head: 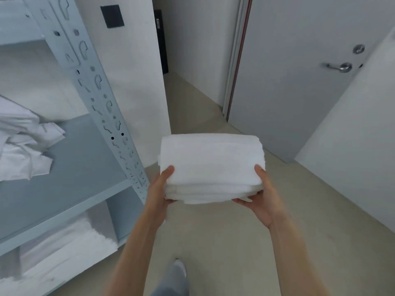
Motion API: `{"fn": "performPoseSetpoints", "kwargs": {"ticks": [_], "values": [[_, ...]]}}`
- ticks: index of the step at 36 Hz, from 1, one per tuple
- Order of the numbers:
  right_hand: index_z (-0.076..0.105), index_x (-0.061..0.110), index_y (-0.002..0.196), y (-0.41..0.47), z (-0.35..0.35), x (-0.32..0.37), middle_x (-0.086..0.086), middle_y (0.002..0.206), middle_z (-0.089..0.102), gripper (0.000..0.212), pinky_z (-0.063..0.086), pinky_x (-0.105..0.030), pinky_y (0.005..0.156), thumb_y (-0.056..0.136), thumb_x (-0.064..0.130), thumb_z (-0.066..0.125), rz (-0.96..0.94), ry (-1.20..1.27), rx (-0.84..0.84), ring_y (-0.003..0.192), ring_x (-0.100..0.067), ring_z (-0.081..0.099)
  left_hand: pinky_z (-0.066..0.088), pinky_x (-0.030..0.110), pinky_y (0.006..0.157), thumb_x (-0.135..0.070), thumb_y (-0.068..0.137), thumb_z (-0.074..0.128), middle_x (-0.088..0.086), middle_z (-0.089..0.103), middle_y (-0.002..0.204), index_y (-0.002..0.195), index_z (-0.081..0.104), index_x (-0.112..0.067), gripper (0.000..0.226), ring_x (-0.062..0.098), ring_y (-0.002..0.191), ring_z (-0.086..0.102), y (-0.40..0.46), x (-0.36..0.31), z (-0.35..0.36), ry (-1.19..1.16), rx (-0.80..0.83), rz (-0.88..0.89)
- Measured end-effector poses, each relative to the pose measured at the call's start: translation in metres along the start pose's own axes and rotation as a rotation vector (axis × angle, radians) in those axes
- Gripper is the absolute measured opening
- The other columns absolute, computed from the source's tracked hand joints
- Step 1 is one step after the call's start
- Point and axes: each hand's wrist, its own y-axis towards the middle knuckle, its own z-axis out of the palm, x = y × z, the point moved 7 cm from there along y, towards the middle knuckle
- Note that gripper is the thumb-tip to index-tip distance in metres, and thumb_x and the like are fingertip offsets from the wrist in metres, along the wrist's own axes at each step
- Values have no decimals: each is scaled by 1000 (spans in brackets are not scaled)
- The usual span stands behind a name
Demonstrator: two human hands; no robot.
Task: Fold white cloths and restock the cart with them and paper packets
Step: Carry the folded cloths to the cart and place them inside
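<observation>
While we stand between the grey perforated metal shelving rack and the open grey door with a steel lever handle, beige floor runs ahead into a narrow passage. Our left hand and right hand grip the stack of folded white terry cloths at chest height, thumbs on top, fingers curled beneath. Crumpled white linen lies on the rack's middle shelf.

Grey metal shelf rack left; door w/ lever handle right.
</observation>
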Motion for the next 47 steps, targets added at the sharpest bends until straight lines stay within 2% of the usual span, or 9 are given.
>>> {"fn": "performPoseSetpoints", "kwargs": {"ticks": [4, 8, 13, 15, 21, 32, 36, 41, 47], "values": [[62, 31, 129, 30, -19, 26, 1, 126, 69, 61, 55, -54, 93, 79, 64, 70, -45, -26, -37, 116, -23, 66, 55, 45, 92, -51, 86, 66, -7, 75, 111, 125, 62, -32, 44, 19, 103, 70, 37, -6, 32, 14, -16, 14], [64, 31, 125, 68, -26, 54, 2, 125, 69, 55, 55, -52, 93, 82, 66, 64, -80, -79, -37, 116, -21, 65, 52, 49, 97, -52, 86, 66, -5, 74, 114, 125, 63, -31, 45, 23, 109, 68, 80, -12, 58, -16, -29, 25], [63, 31, 127, 147, -37, 106, 0, 129, 67, 51, 52, -54, 97, 88, 63, 59, -122, -112, -7, 119, -22, 64, 54, 41, 87, -55, 78, 68, -8, 74, 112, 120, 66, -33, 48, 19, 105, 69, 159, -38, 104, -38, -28, 71], [62, 31, 128, 182, -40, 131, 0, 129, 67, 51, 52, -54, 98, 89, 63, 58, -119, -124, -3, 119, -22, 64, 54, 44, 90, -54, 78, 68, -9, 74, 112, 118, 67, -34, 45, 17, 103, 70, 194, -53, 126, -40, -20, 81], [60, 33, 130, 275, -44, 204, 2, 130, 66, 52, 51, -54, 99, 88, 64, 58, -132, -132, -1, 119, -21, 64, 50, 50, 98, -50, 83, 67, -8, 74, 112, 121, 66, -32, 43, 17, 102, 70, 286, -95, 184, -67, -30, 75], [61, 31, 130, 443, -63, 287, 1, 129, 67, 56, 50, -56, 99, 85, 64, 63, -86, -108, 18, 118, -23, 64, 51, 49, 96, -46, 88, 63, -8, 74, 113, 119, 67, -31, 35, 18, 104, 69, 431, -144, 263, -53, -75, 77], [63, 29, 128, 523, -71, 322, 1, 127, 68, 59, 52, -56, 96, 81, 64, 67, -54, -112, 49, 117, -24, 65, 56, 39, 77, -49, 88, 64, -6, 73, 115, 124, 65, -32, 40, 17, 101, 71, 494, -160, 294, -58, -102, 102], [66, 29, 121, 624, -70, 381, 3, 121, 71, 50, 55, -56, 91, 81, 59, 68, -21, -104, 93, 111, -23, 68, 53, 33, 72, -48, 89, 64, -3, 73, 117, 128, 63, -27, 45, 21, 105, 69, 568, -190, 337, -117, -181, 116], [65, 29, 119, 727, -49, 442, 3, 117, 73, 51, 58, -53, 86, 79, 59, 70, 28, -125, 171, 107, -21, 70, 53, 38, 84, -51, 88, 64, -4, 73, 118, 129, 63, -27, 48, 18, 106, 70, 641, -235, 371, -138, -232, 169]]}}
